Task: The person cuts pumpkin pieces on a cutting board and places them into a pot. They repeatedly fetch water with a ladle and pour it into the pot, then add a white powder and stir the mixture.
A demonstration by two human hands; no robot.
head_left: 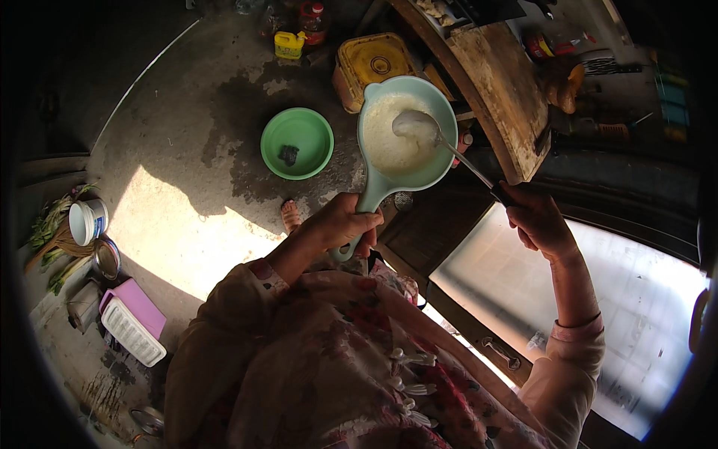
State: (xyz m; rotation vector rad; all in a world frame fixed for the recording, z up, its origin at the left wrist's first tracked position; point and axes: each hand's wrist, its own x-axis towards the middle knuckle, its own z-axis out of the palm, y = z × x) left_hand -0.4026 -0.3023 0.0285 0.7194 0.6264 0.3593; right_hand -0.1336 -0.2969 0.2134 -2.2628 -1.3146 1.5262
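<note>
My left hand [349,223] is closed round the handle of a pale green ladle-shaped scoop [372,187], holding it out in front of me. Inside lies a whitish, grainy or foamy mass [389,142]; its exact kind I cannot tell. My right hand [540,219] grips the dark end of a long-handled metal ladle [471,165]. The ladle's bowl dips into the scoop and carries some of the pale stuff. Both sleeves are pushed back from the wrists.
A green basin [314,168] with a dark wad in it stands on the wet floor. Beyond are a yellow-lidded tub [355,56] and a yellow jug [289,46]. A wooden board [501,82] juts in at right, above a cabinet with a pale top [583,292]. Leafy vegetables and a white bucket [88,221] sit left.
</note>
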